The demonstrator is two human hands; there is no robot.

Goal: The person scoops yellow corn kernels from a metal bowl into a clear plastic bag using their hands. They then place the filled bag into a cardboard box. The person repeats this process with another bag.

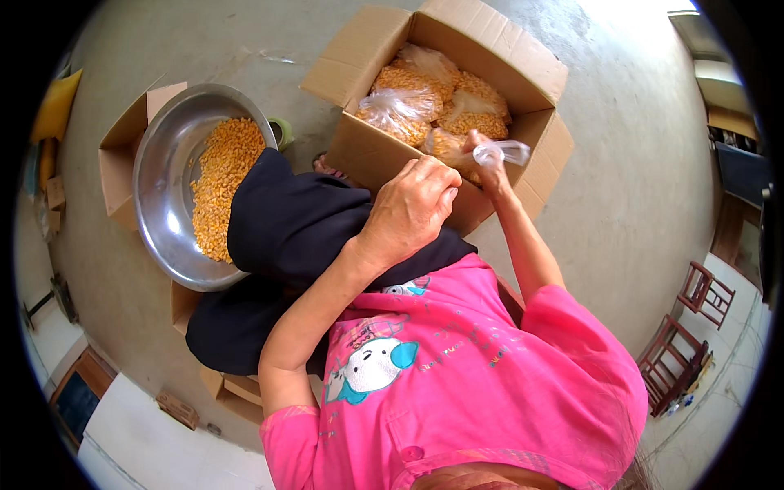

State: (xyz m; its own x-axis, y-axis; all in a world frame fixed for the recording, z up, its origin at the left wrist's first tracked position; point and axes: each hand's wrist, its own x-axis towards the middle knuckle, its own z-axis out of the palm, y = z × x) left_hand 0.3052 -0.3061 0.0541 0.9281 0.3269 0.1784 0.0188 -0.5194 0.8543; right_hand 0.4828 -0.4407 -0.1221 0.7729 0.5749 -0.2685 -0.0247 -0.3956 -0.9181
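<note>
My right hand (492,173) is at the near right corner of an open cardboard box (380,144). Its fingers grip a clear plastic bag of corn kernels (446,146) that lies just inside the near wall. The bag's gathered plastic end (513,151) sticks out past the hand to the right. Closer to me, my left hand (411,199) hovers over my lap, its fingers curled in against the thumb. Nothing shows in it, though its palm is hidden. More bags of kernels (474,110) fill the box beyond.
To the left, a wide metal basin (177,208) holds loose corn kernels (226,177) and tilts above another cardboard box (119,156). A green cup-like container (282,133) stands beside the basin. Wooden chairs (674,361) stand far right. The box's flaps (542,174) spread outward.
</note>
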